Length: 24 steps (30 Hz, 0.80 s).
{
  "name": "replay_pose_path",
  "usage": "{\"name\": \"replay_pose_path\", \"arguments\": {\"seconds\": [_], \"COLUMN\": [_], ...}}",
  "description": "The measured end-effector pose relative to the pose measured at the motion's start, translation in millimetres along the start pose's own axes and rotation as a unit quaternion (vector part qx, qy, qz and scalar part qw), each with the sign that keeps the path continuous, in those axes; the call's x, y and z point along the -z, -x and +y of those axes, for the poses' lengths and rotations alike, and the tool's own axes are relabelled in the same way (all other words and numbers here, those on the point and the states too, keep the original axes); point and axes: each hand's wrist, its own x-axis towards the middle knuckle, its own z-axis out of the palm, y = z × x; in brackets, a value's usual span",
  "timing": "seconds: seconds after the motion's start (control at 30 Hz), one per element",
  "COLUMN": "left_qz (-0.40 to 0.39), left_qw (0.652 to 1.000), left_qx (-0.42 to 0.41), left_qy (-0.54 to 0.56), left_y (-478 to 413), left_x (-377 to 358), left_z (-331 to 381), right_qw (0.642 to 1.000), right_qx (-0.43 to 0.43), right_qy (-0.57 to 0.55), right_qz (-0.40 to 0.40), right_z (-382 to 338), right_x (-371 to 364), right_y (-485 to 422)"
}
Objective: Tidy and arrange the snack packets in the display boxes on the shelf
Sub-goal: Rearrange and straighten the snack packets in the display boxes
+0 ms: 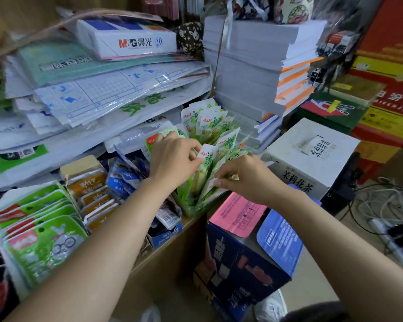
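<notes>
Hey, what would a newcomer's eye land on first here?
Dead centre, the left hand and right hand each pinch green-and-white snack packets fanned upright in a display box. Behind them sags a messy heap of plastic-wrapped paper, and rows of green packets fill the near left.

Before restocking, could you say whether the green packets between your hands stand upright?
Upright: the green packets stand on end, their tops leaning and fanned apart.
</notes>
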Motion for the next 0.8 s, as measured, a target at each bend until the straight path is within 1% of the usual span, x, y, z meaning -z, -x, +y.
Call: {"name": "replay_pose_path", "arguments": {"seconds": [0.07, 0.2, 0.33, 0.4, 0.43, 0.5, 0.57, 0.63, 0.67, 0.73, 0.8], "left_qz": [-0.009, -0.077, -0.117, -0.126, -0.128, -0.118, -0.087, -0.06, -0.037, 0.027, 0.063], "left_qw": [1.0, 0.995, 0.991, 0.99, 0.99, 0.987, 0.989, 0.994, 0.997, 0.999, 0.998], "left_qx": [0.018, 0.068, 0.064, 0.057, 0.059, 0.07, 0.06, 0.044, 0.035, 0.018, 0.003], "left_qy": [0.0, -0.012, -0.006, 0.0, 0.022, 0.09, 0.108, 0.074, 0.059, 0.029, -0.028], "left_y": [5.8, 29.0, 44.6, 46.1, 47.2, 50.7, 51.6, 49.6, 48.5, 45.4, 40.8], "left_x": [13.0, 34.4, 40.3, 42.8, 45.3, 48.5, 48.3, 40.8, 36.6, 29.0, 23.1], "left_z": [-7.9, -31.5, -34.0, -33.9, -33.5, -33.6, -30.2, -24.3, -20.9, -17.5, -18.4], "right_qw": [1.0, 0.997, 0.992, 0.992, 0.993, 0.996, 0.995, 0.987, 0.985, 0.987, 0.992], "right_qx": [-0.006, -0.016, -0.033, -0.026, -0.019, -0.001, -0.005, -0.034, -0.045, -0.061, -0.054], "right_qy": [-0.011, -0.027, -0.043, -0.05, -0.051, -0.05, -0.09, -0.157, -0.167, -0.148, -0.11], "right_qz": [0.016, 0.078, 0.112, 0.112, 0.103, 0.074, 0.043, 0.014, 0.012, 0.028, 0.035], "right_z": [-2.3, -11.3, -22.4, -27.7, -30.3, -33.7, -33.2, -29.2, -25.9, -15.8, -6.0], "right_x": [0.6, 0.5, -4.4, -12.2, -16.6, -25.1, -26.8, -18.8, -12.7, -0.8, 9.8], "right_y": [-0.8, -9.7, -26.3, -33.3, -36.2, -41.0, -42.4, -37.7, -33.7, -23.5, -12.2]}}
